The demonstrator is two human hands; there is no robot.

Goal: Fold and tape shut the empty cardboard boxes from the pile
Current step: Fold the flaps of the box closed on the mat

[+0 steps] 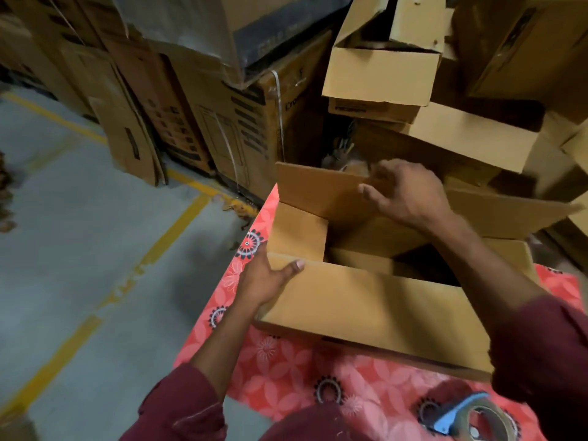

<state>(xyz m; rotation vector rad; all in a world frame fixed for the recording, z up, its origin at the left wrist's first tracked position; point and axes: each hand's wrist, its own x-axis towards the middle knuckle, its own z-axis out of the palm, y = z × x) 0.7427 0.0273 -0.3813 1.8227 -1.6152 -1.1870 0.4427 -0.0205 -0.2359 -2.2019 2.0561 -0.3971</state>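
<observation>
Step in hand: folding the top flaps, taping not yet begun. Open cardboard box sits on the surface, which wears a red flowered cloth, between the two hands.

Left hand grips the near-left corner, thumb laid over the edge of the near flap, fingers hidden below it. Right hand reaches across the opening and pinches the top edge of the far flap, which stands upright. Hands well apart, one on each long flap.

Box plain brown, clean, no print seen; inside dark and apparently empty. Small left end flap already tipped inward.

Next, likely: draw both long flaps down to meet, hold the seam flat. Tape dispenser, blue handle, lies near the right elbow, untouched. Pile of boxes beyond the right hand.
</observation>
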